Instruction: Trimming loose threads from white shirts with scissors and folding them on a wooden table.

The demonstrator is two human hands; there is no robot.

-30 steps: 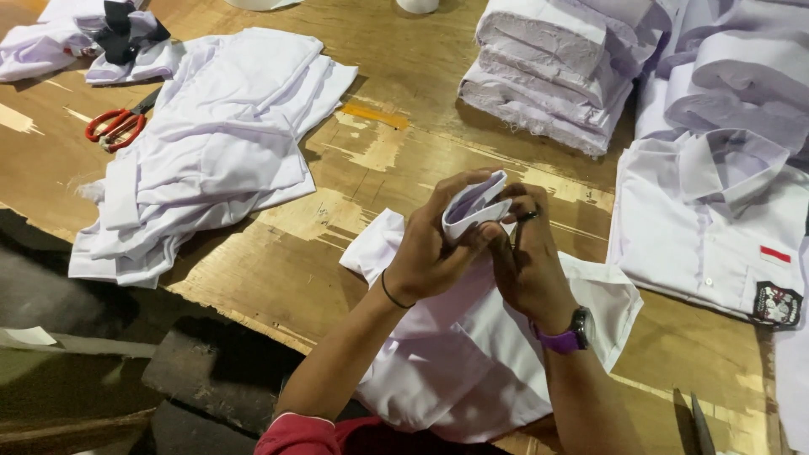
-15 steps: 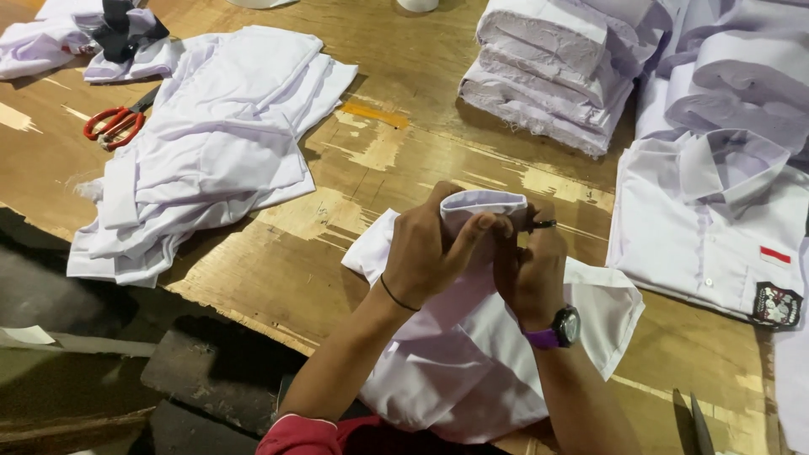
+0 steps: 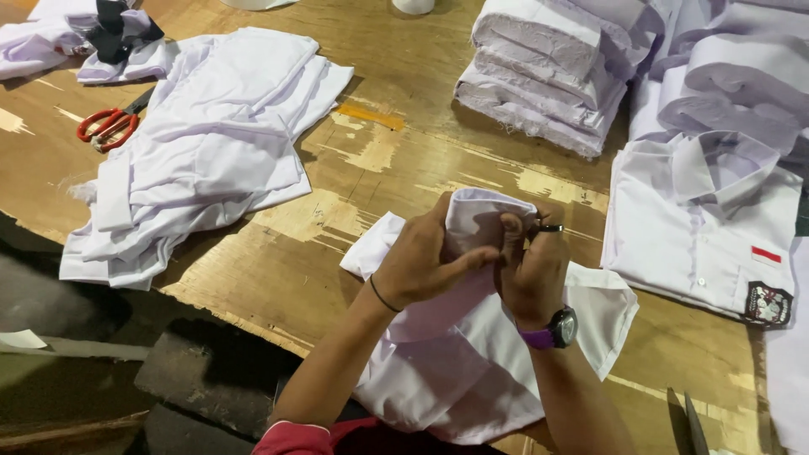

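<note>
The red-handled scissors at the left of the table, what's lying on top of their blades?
The red-handled scissors show both handles on the bare wooden table. Their blades run up under a dark cloth and the edge of a pile of white shirts, so the tips cannot be seen.

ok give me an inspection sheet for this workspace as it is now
surface: worn wooden table, finish patchy.
job's things: white shirt bunched up at the hands; small dark tool at the right fingers, kind unclear.
clutter: loose white shirts at left, red-handled scissors, folded white stack, flat shirt with badge, dark scissor tips at bottom edge.
grippers: left hand in a grip on the fabric; right hand, with purple watch, pinches it.
cables: nothing seen.
surroundings: dark floor below table edge.
</note>
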